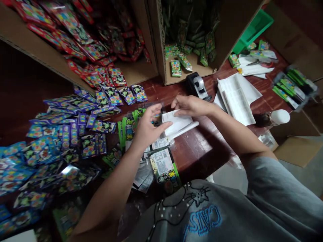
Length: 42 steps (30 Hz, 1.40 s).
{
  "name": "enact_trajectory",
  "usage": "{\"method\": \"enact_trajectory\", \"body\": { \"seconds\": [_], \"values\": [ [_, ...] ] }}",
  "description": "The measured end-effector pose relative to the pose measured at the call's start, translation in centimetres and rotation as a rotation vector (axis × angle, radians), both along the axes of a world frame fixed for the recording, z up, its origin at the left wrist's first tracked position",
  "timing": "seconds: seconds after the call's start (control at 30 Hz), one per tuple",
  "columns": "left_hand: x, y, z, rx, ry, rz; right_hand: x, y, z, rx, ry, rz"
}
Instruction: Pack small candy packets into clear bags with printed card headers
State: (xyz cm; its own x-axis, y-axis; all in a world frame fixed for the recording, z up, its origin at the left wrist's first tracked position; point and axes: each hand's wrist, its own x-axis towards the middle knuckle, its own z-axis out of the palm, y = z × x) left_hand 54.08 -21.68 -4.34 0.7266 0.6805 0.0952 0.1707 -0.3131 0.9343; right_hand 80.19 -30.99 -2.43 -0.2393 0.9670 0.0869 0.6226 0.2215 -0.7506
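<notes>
My left hand [148,126] and my right hand [189,105] both hold a small white sheet of paper [178,123] above the dark red wooden table [199,148]. The left thumb presses on the sheet's left edge and the right fingers rest on its top. Directly under the hands lie green snack packets in clear sleeves [164,164], some showing white barcode labels. A black tape dispenser [198,85] stands just beyond my right hand.
Purple and blue packets [68,134] cover the table's left side. A cardboard box of red packets [83,40] and one of green packets [186,50] stand at the back. White label sheets [237,95], a green bin [252,30] and bundled green packs [292,85] lie right.
</notes>
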Motion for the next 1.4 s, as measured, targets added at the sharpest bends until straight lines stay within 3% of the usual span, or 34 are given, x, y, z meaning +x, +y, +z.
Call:
{"method": "enact_trajectory", "body": {
  "seconds": [0.17,0.47,0.7,0.83,1.03,1.2,1.27,1.4],
  "values": [
    [1.3,-1.3,-0.5,-0.217,-0.035,0.062,-1.8,-1.9,2.1,0.119,0.081,-0.019],
    [0.3,-3.1,0.4,-0.39,-0.017,0.117,-3.3,-2.8,3.3,0.248,0.215,-0.087],
    [0.0,-3.7,0.9,-0.43,-0.027,0.112,-3.8,-3.2,2.8,0.282,0.09,-0.073],
    [-0.5,-3.9,0.6,-0.437,0.029,0.094,-4.2,-3.4,2.5,0.333,0.25,-0.227],
    [-0.5,-4.0,0.3,-0.411,0.048,0.066,-5.7,-3.2,1.7,0.199,0.431,-0.074],
    [-0.9,-4.0,-0.1,-0.435,0.087,0.042,-6.1,-4.4,1.4,0.319,0.645,-0.229],
    [-0.9,-4.4,0.0,-0.412,0.097,0.032,-6.1,-5.3,1.2,0.296,0.62,-0.264],
    [-0.3,-5.4,0.7,-0.383,0.095,-0.02,-6.0,-6.9,1.3,0.246,0.512,-0.174]
  ]
}}
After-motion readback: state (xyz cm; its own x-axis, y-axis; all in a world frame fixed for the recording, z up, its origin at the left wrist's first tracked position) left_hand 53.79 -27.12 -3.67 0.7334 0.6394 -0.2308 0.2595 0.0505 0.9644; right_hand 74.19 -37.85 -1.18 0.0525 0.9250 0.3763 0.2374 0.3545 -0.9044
